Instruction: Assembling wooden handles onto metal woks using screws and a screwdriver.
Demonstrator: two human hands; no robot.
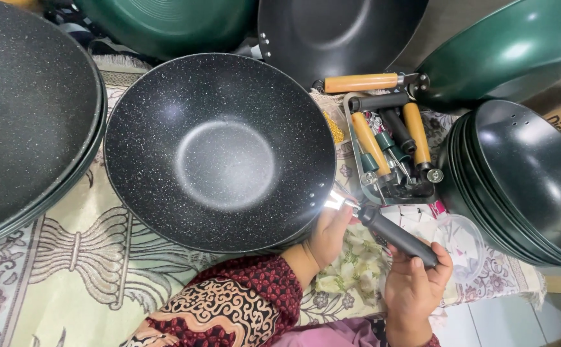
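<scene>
A black speckled wok (219, 151) lies open-side up on a patterned cloth (81, 270) in the middle of the view. My left hand (328, 234) grips the wok's near right rim, its fingers curled under the edge. My right hand (415, 289) holds a black speckled handle (396, 234) by its lower end. The handle's shiny metal bracket (341, 200) rests against the wok's rim beside my left hand.
A stack of speckled woks (29, 109) lies at the left, dark woks (531, 177) at the right, green woks (505, 51) behind. A metal tray (389, 151) holds several wooden and black handles. A clear plastic lid (463, 241) lies near my right hand.
</scene>
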